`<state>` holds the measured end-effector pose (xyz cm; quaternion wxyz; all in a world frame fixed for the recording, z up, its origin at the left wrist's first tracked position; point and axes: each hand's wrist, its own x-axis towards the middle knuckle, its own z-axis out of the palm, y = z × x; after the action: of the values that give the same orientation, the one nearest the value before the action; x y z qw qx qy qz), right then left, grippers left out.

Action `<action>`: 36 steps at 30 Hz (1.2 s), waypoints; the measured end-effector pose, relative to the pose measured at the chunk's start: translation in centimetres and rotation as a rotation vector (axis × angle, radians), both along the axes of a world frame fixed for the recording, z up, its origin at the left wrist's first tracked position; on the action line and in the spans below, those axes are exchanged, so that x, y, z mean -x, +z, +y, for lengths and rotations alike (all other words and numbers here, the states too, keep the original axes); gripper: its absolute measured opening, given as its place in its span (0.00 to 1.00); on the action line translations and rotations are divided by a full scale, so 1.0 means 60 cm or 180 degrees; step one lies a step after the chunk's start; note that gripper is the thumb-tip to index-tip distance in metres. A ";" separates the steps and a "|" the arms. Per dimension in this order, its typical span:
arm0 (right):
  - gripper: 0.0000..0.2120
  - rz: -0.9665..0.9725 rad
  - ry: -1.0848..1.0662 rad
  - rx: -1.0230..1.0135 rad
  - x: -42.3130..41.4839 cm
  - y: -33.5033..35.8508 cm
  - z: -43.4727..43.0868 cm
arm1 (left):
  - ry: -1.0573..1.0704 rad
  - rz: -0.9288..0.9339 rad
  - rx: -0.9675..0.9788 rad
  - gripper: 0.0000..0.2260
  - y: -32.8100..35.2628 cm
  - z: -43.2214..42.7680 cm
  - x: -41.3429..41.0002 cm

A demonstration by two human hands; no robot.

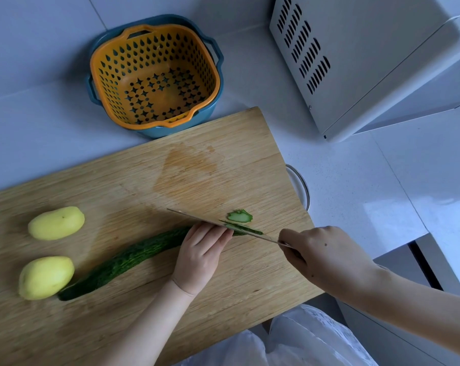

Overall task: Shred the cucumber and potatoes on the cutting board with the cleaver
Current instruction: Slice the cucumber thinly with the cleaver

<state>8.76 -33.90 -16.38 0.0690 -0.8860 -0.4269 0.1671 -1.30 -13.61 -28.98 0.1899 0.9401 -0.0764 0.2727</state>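
Nearest, at the bottom edge, white cloth of a garment

Above it, two bare hands over one wooden cutting board. Left hand: fingers pressed together and curled down over the right end of the single cucumber, pinning it to the board, knuckles up against the blade. Right hand: closed round the handle of the one cleaver, handle itself hidden in the fist, blade seen edge-on as a thin line running away to the upper left, across the cucumber just beyond the left fingertips. A green strip of cucumber along the blade there

One cut slice flat on the board just past the blade, apart from the rest. Cucumber body long, dark and curved, stretching left from the hand, far tip touching the nearer of two peeled yellow potatoes; second potato farther back, apart from both

Metal ring at the board's right edge

Beyond the board, one orange colander nested in one blue basin, nothing inside. Far right, one white microwave on the pale counter
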 end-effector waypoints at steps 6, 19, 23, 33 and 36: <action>0.06 0.0204 -0.0150 -0.0147 -0.006 -0.051 0.021 | 0.0013 -0.0077 0.0122 0.04 0.002 -0.001 -0.001; 0.07 0.0000 -0.0087 -0.0051 0.005 0.005 -0.007 | 0.0058 -0.0233 0.0089 0.08 0.000 -0.002 -0.001; 0.07 0.0045 -0.0064 0.0076 0.007 0.011 -0.005 | 0.0012 -0.0199 0.0059 0.04 -0.002 -0.001 -0.002; 0.07 0.0295 -0.0180 0.0068 -0.004 -0.043 0.027 | -0.0056 -0.0088 0.0328 0.09 0.006 0.000 0.002; 0.09 0.0497 -0.0310 0.0057 -0.018 -0.049 0.025 | -0.0054 -0.0030 0.0315 0.09 0.000 0.005 0.008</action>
<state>9.84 -32.40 -19.30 0.1022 -0.8906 -0.3751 0.2359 -1.79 -13.34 -28.98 0.2382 0.9276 -0.0716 0.2789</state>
